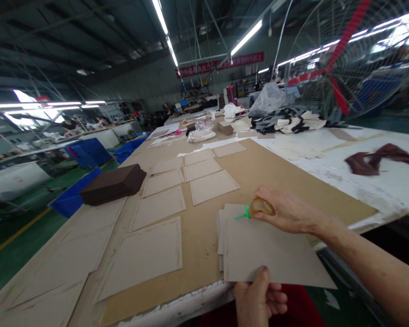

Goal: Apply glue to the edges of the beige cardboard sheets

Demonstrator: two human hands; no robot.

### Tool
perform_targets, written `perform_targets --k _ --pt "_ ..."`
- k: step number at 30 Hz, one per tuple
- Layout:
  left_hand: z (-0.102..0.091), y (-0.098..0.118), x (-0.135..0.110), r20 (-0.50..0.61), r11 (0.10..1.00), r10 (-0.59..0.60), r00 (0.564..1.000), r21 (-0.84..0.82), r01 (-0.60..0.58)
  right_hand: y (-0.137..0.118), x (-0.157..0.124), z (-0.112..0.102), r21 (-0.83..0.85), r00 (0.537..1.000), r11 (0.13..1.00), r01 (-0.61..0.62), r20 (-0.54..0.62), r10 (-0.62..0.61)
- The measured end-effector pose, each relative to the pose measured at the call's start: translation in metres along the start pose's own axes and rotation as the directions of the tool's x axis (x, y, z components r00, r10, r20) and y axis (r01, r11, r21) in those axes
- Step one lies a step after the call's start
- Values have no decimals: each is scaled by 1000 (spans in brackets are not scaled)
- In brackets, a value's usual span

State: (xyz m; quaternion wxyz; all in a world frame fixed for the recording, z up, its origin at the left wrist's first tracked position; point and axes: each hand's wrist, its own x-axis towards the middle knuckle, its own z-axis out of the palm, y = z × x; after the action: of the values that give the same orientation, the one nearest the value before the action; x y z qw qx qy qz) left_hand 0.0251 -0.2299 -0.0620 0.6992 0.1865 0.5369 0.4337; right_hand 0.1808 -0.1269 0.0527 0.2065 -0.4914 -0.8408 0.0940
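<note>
My right hand (pixel 276 210) grips a glue bottle (pixel 261 207) with an amber body and a green nozzle. Its tip points left, over the far left corner of a grey-beige cardboard sheet (pixel 269 254). Under that sheet's left side a small stack of similar sheets (pixel 221 231) shows. My left hand (pixel 259 297) pinches the sheet's near edge, thumb on top and fingers below, where the sheet overhangs the table. A darker glue line runs along the sheet's left edge. To the left, several cardboard sheets (pixel 150 254) with glue marks along their edges lie in rows.
A stack of dark brown pieces (pixel 112 182) stands at the table's left edge, beside a blue bin (pixel 68 200). Brown fabric (pixel 364 162) lies on the right. Fabric scraps (pixel 300 121) and a clear plastic bag (pixel 267 100) are farther back, near a large fan (pixel 330 68).
</note>
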Motion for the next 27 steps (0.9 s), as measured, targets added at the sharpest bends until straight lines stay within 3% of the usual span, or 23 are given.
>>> perform_targets --k 4,10,13,20,27 --pt "-2 -2 2 7 1000 -2 1000 -10 2 1 -1 -13 -66 999 997 -29 42 32" --pt "-5 -7 6 16 1000 0 1000 16 0 -13 19 1 -17 997 997 72 33 -71" --pt "-5 -7 6 19 1000 6 1000 15 -6 -13 19 -2 -12 996 997 77 48 -76" --pt "-1 1 -1 16 1000 -3 1000 -2 3 11 -7 -31 -101 995 994 -44 90 53" --pt "3 5 -5 -21 1000 13 1000 -2 -13 -3 5 -18 -76 997 997 26 68 -20"
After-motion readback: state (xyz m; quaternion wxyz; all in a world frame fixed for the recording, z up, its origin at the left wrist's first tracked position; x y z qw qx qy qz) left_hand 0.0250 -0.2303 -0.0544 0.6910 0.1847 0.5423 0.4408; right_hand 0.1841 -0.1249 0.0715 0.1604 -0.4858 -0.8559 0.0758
